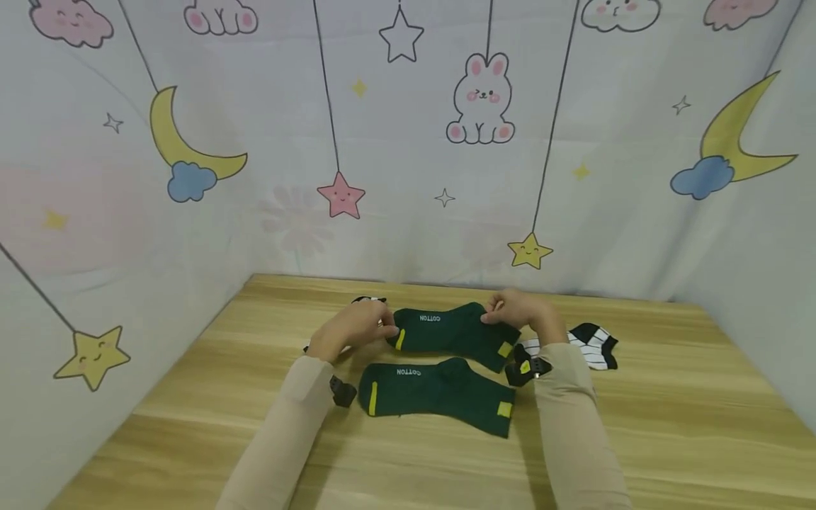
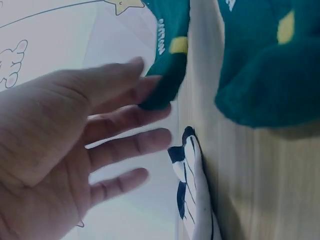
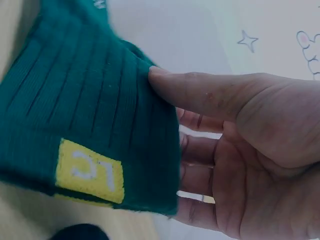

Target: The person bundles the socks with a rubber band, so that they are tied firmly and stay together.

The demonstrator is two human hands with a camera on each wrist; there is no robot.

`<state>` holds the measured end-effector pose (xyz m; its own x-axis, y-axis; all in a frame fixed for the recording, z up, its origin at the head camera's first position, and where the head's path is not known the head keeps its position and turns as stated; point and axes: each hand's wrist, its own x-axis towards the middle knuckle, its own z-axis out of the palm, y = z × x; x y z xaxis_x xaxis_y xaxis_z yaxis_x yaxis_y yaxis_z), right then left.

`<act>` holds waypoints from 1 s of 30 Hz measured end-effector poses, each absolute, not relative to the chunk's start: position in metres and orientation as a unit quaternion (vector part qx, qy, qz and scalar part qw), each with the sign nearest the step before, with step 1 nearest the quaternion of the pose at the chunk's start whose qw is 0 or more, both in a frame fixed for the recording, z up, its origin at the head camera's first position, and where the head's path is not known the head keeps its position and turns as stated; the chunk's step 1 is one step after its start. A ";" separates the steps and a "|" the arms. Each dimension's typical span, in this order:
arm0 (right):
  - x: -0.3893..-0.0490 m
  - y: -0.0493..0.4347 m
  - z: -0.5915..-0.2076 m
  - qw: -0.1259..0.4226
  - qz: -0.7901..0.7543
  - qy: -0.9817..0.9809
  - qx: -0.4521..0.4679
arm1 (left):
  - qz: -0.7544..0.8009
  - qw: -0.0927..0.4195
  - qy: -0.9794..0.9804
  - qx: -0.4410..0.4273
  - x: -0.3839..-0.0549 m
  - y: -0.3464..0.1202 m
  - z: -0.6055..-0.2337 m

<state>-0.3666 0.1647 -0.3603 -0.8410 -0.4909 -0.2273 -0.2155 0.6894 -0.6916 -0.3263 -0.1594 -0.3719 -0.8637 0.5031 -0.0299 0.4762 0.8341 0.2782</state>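
Observation:
Two dark green socks with yellow marks and white COTTON lettering lie side by side in the head view. My right hand (image 1: 519, 309) pinches the upper edge of the far green sock (image 1: 446, 333) near its cuff. In the right wrist view the thumb presses the ribbed cuff (image 3: 90, 110), with the other fingers behind it. My left hand (image 1: 357, 327) is at that sock's toe. The left wrist view shows its fingers (image 2: 150, 142) extended and spread, the toe (image 2: 167, 82) overlapping the fingertips. The near green sock (image 1: 433, 393) lies flat, closer to me.
A black-and-white striped sock (image 1: 593, 345) lies right of the green ones, partly behind the right wrist. More striped sock fabric (image 2: 197, 195) is beside the left hand. A patterned cloth wall (image 1: 408, 234) closes off the back of the wooden table (image 1: 688, 404).

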 end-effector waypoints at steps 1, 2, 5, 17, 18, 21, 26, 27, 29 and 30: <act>-0.366 0.164 -0.359 0.198 -0.343 0.897 -0.196 | 0.135 0.043 0.957 0.254 -0.326 -0.159 -0.371; -0.366 0.164 -0.356 0.191 -0.343 0.898 -0.199 | 0.140 0.036 0.957 0.250 -0.327 -0.159 -0.371; -0.364 0.163 -0.350 0.167 -0.339 0.903 -0.203 | 0.153 0.006 0.959 0.239 -0.327 -0.159 -0.368; -0.361 0.162 -0.338 0.136 -0.333 0.885 -0.296 | 0.183 -0.139 0.941 0.249 -0.326 -0.165 -0.365; -0.360 0.162 -0.337 0.134 -0.332 0.883 -0.305 | 0.186 -0.142 0.940 0.248 -0.326 -0.165 -0.364; -0.359 0.161 -0.336 0.135 -0.337 0.877 -0.316 | 0.193 -0.135 0.941 0.243 -0.326 -0.165 -0.363; -0.356 0.163 -0.335 0.168 -0.367 0.862 -0.306 | 0.202 -0.098 0.946 0.232 -0.325 -0.166 -0.363; -0.355 0.163 -0.335 0.174 -0.371 0.861 -0.301 | 0.208 -0.093 0.945 0.234 -0.325 -0.167 -0.362; -0.355 0.165 -0.335 0.178 -0.368 0.859 -0.307 | 0.220 -0.079 0.943 0.237 -0.326 -0.168 -0.361; -0.355 0.165 -0.335 0.179 -0.366 0.859 -0.310 | 0.226 -0.075 0.941 0.240 -0.326 -0.168 -0.360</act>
<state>-0.3547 0.1651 -0.3346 -0.7437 -0.6636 -0.0814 -0.4014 0.5406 -0.7394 -0.3263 -0.1684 -0.3602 -0.8736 0.4177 0.2495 0.4855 0.7827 0.3894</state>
